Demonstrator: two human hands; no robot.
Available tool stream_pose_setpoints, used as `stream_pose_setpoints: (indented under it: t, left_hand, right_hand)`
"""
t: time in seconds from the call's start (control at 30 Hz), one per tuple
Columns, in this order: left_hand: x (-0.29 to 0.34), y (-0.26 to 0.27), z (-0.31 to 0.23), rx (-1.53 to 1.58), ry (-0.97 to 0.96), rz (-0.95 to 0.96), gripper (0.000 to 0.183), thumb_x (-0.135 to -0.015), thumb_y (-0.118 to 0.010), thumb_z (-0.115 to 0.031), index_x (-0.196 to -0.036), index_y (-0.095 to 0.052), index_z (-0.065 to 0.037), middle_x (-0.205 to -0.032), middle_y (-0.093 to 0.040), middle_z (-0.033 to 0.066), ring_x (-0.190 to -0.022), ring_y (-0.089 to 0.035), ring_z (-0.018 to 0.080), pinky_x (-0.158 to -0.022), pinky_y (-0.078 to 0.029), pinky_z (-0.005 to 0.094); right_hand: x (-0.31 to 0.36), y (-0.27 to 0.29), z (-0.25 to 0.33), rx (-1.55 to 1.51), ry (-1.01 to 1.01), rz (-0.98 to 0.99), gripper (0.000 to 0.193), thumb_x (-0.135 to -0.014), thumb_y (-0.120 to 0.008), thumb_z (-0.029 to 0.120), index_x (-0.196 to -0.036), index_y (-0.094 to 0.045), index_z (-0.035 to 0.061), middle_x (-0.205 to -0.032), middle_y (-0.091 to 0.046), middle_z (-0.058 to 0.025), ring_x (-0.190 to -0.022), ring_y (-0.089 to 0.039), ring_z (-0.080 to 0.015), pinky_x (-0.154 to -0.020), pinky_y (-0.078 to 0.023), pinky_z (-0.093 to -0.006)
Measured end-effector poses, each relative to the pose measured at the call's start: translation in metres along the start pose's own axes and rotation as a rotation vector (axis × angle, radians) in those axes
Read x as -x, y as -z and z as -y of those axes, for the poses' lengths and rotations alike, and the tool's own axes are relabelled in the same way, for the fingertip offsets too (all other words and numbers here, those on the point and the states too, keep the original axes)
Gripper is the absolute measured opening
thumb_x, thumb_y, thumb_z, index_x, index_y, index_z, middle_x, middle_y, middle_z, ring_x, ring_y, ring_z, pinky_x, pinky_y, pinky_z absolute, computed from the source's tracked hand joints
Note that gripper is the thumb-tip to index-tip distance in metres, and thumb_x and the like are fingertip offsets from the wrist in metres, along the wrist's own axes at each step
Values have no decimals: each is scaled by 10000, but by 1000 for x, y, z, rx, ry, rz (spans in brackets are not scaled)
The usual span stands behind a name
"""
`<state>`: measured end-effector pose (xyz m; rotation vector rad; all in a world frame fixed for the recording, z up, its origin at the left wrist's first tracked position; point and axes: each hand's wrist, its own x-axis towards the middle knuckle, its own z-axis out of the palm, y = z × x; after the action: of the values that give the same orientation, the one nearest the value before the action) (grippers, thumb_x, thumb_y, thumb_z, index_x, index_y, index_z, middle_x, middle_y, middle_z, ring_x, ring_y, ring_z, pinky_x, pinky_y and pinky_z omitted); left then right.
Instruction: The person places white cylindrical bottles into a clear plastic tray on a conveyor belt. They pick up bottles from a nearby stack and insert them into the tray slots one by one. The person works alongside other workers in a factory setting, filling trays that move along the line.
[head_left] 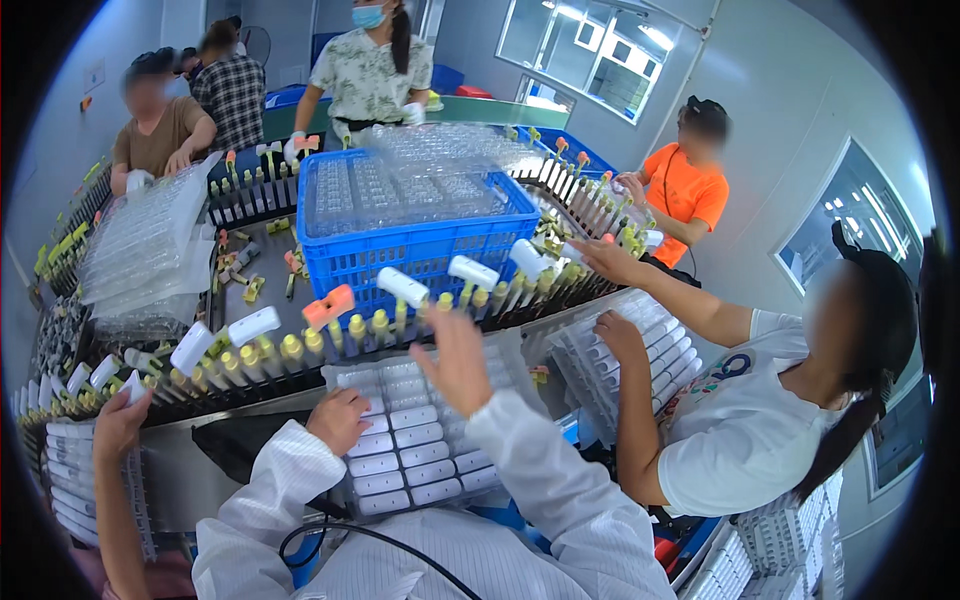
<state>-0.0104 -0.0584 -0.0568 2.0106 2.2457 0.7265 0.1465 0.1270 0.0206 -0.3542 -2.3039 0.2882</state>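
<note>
A clear plastic tray (500,385) lies in front of me, with white rounded plastic casings (415,438) in rows in its near part. My left hand (340,420) is at the tray's left edge, its fingers bent over the rim beside the casings. Above the tray's far side my right hand (455,362) is raised, slightly blurred, thumb and fingers apart with nothing seen in them. It is close to a curved row of yellow-tipped posts (380,325). Several posts carry white casings (402,287), and one bears an orange piece (329,306).
Beyond the posts stands a blue crate (420,245) filled with clear trays. Stacked trays (150,240) lie at the far left. A co-worker (760,400) on the right reaches toward the posts; another person's hand (120,425) holds a casing at left. A black cable (390,540) crosses my front.
</note>
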Motion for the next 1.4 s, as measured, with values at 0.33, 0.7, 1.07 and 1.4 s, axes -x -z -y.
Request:
stream_pose_setpoints:
  t: [0.33, 0.7, 1.07, 1.4]
  left_hand:
    - [-21, -10, 28, 3, 17, 154, 358, -715, -794, -148, -1058, -710, -90, -1011, -576, 112, -1020, -552, 308, -890, -478, 396]
    - [-21, -13, 27, -46, 9, 159, 368, -722, -786, -144, -1065, -663, -96, -1054, -551, 111, -1051, -540, 316, -907, -445, 424]
    - [-21, 17, -14, 267, 102, 71, 358, -901, -603, -150, -1208, -472, -20, -1107, -625, 253, -1038, -602, 423, -871, -479, 463]
    - [-13, -4, -14, 326, 61, -126, 414, -933, -527, -167, -1314, -488, -10, -1073, -640, 262, -976, -628, 430, -856, -498, 437]
  right_hand:
    - [78, -44, -11, 180, 102, 666, 235, -773, -698, 228, -976, -678, 112, -1086, -575, -46, -1134, -527, -247, -892, -479, -436]
    - [83, -19, -21, -307, -182, 397, 288, -928, -534, 188, -1180, -518, 49, -1107, -599, -165, -1044, -599, -301, -842, -477, -447]
    - [-44, 144, -177, 464, -390, -296, 410, -950, -573, 321, -1291, -507, 104, -1094, -662, -172, -1011, -635, -365, -833, -489, -481]
    - [-95, 61, -201, 634, -397, 294, 454, -943, -557, 405, -1283, -474, 115, -1038, -672, -148, -916, -672, -358, -751, -529, -492]
